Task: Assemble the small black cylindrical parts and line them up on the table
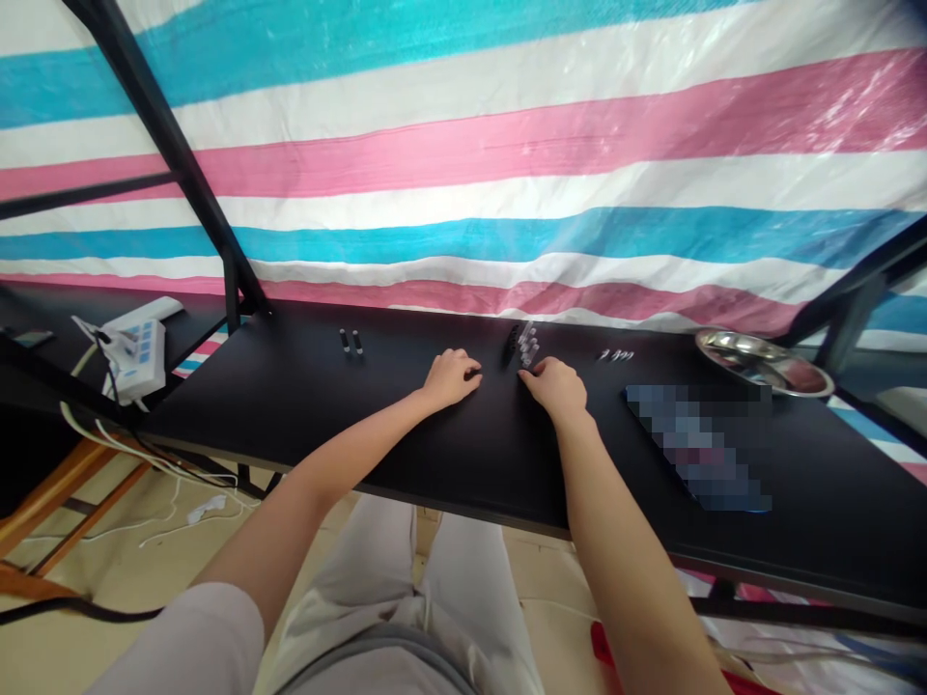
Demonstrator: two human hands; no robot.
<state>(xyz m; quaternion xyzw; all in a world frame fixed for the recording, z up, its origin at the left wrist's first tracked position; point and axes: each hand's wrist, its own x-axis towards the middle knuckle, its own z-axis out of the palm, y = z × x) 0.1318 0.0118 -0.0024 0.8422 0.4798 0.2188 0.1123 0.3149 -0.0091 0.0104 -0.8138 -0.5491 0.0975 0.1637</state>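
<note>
My left hand [453,378] rests low over the black table [435,454], its thumb and fingers closed around a small black piece [472,373]. To its right, my right hand [559,388] has its thumb and index finger curled at the near end of a cluster of small clear tubes [529,344]; what lies between those fingertips is too small to make out. Several black cylindrical pieces [513,340] stand in a row along the left side of the clear tubes. Farther left, two short black cylinders with pale ends [351,342] lie side by side.
Several small clear pieces [617,355] lie right of my right hand. A shiny metal dish [764,363] sits at the far right, behind a pixelated dark blue flat object [695,449]. A white power strip [139,359] with cables is at left. Striped plastic sheeting [463,174] hangs behind.
</note>
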